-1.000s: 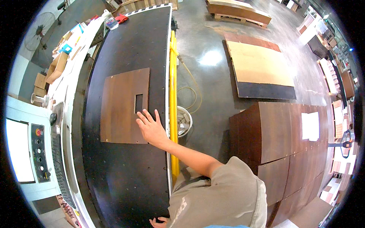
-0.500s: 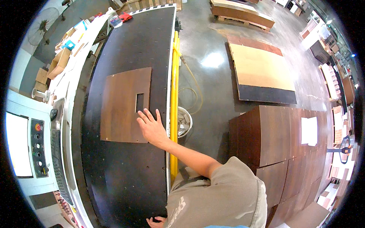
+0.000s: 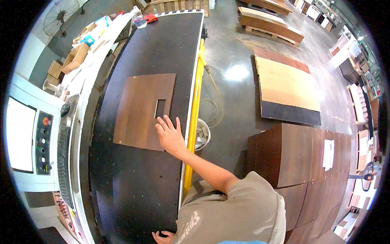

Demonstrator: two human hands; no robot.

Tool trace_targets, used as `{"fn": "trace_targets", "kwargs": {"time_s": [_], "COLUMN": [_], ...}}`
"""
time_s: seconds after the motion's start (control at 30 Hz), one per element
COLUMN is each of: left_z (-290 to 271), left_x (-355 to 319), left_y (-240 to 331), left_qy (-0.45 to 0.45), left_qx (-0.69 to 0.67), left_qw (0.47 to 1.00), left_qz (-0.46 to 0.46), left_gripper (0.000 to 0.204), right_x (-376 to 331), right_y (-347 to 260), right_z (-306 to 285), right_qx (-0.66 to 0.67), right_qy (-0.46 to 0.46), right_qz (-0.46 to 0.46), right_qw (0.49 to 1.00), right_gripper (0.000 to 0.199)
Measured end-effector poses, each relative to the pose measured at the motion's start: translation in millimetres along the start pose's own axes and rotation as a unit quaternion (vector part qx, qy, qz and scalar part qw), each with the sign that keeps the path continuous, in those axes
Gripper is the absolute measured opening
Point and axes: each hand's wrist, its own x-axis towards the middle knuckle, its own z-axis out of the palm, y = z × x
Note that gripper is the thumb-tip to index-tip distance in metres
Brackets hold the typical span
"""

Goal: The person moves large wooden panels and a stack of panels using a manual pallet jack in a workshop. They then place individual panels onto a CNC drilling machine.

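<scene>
A dark brown wood panel (image 3: 140, 112) with a small rectangular cutout (image 3: 160, 108) lies flat on the long black machine bed (image 3: 134, 187). My right hand (image 3: 170, 136) rests palm down on the panel's near right corner, just below the cutout, with its fingers spread and nothing held. My right forearm reaches in across the yellow rail (image 3: 193, 118) along the bed's right edge. My left hand (image 3: 161, 237) shows only in part at the bottom, against the bed's near edge; its grip is unclear.
A control console (image 3: 42, 142) with buttons and a keyboard stands left of the bed. A cluttered bench (image 3: 81, 51) with boxes runs behind it. A round bucket (image 3: 202, 136) sits on the floor by the rail. Stacked brown panels (image 3: 300, 154) and board pallets (image 3: 286, 87) stand to the right.
My right hand stays flat on the same corner of the panel. The panel has not visibly shifted; only the view has tilted a little.
</scene>
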Motion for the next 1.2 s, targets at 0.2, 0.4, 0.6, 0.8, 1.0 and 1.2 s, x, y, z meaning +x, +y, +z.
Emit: {"fn": "trace_targets", "kwargs": {"time_s": [0.2, 0.4, 0.6, 0.8, 1.0, 1.2], "left_z": [-5, -31, -29, -33, -50, -47], "left_x": [0, 24, 20, 15, 32, 28], "left_y": [6, 63, 48, 49, 91, 82], "left_qy": [-0.003, -0.007, -0.006, -0.011, -0.015, -0.022], "left_qx": [0.017, 0.031, 0.046, 0.059, 0.061, 0.059], "left_qw": [1.0, 0.999, 0.998, 0.997, 0.997, 0.997], "left_qz": [-0.018, -0.034, -0.045, -0.05, -0.046, -0.043], "left_gripper": [0.026, 0.025, 0.025, 0.024, 0.024, 0.025], "right_x": [-1, -2, -1, -2, -1, -1], "right_y": [1, 0, 0, 1, 1, 1], "right_z": [3, -1, 4, 5, 4, 5], "right_qx": [-0.009, -0.012, -0.006, -0.004, -0.006, -0.005], "right_qy": [0.003, 0.025, 0.012, 0.011, 0.004, 0.01], "right_qz": [-0.006, -0.003, -0.004, -0.004, -0.001, -0.003], "right_qw": [1.0, 1.0, 1.0, 1.0, 1.0, 1.0], "right_gripper": [0.039, 0.032, 0.038, 0.039, 0.038, 0.038]}}
